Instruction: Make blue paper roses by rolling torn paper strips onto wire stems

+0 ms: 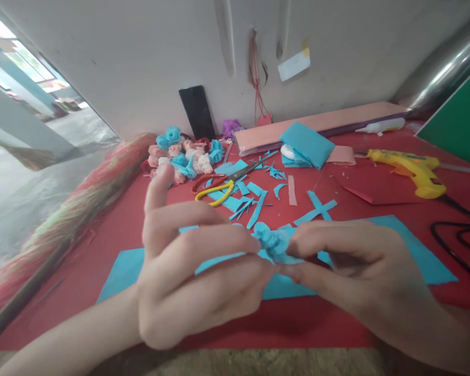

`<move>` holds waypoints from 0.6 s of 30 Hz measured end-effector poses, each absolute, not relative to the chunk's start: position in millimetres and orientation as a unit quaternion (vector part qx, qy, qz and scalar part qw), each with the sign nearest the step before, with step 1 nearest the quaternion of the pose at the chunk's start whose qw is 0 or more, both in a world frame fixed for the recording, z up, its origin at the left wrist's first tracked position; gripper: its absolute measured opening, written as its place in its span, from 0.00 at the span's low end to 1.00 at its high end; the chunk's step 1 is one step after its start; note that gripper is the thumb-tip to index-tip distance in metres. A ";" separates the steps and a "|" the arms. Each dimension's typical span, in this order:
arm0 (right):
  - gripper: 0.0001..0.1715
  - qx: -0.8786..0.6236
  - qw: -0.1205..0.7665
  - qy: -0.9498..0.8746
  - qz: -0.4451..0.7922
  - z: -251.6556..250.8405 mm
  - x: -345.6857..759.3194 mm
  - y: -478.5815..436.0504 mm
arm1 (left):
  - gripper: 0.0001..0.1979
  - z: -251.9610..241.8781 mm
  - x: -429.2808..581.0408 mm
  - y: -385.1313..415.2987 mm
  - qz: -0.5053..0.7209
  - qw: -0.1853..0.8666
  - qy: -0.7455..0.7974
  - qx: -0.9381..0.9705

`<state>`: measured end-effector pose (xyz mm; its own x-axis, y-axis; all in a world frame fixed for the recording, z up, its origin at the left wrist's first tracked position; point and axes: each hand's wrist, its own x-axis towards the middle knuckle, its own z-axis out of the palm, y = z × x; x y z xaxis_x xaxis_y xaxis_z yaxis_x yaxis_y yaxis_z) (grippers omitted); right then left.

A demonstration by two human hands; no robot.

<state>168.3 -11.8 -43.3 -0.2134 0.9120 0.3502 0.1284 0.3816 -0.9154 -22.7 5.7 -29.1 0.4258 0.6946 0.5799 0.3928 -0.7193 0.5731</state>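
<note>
My left hand (pixel 188 271) and my right hand (pixel 352 266) meet over the red table, both pinched on a small rolled blue paper flower (pixel 272 243). A blue paper strip (pixel 219 261) runs from the roll back under my left fingers. My left index finger sticks up. Beneath the hands lies a flat blue paper sheet (pixel 415 250).
A pile of finished blue, pink and white paper flowers (pixel 184 154) sits at the back left. Yellow-handled scissors (pixel 223 188) lie among blue scraps. Folded blue paper (pixel 307 143), a pink paper stack (pixel 329 121), a glue bottle (pixel 379 126) and a yellow glue gun (pixel 413 171) with black cord are to the right.
</note>
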 end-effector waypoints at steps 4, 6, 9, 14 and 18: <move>0.12 -0.307 0.469 -0.689 0.459 -44.7 172.5 -3.0 | 0.09 -19.5 -22.5 8.5 0.457 0.173 0.228 0.842; 0.11 -0.272 0.442 -0.688 0.507 -46.3 175.0 1.0 | 0.12 -19.8 -23.8 11.3 0.425 0.372 0.252 0.786; 0.08 -0.231 0.389 -0.675 0.582 -48.7 178.2 6.0 | 0.09 -18.9 -25.0 16.3 0.319 0.547 0.264 0.727; 0.06 -0.199 0.323 -0.698 0.607 -51.4 181.7 10.5 | 0.06 -15.1 -23.6 21.4 0.233 0.651 0.234 0.683; 0.03 -0.197 0.280 -0.720 0.603 -53.7 183.2 11.7 | 0.04 -15.5 -22.5 22.3 0.197 0.683 0.229 0.665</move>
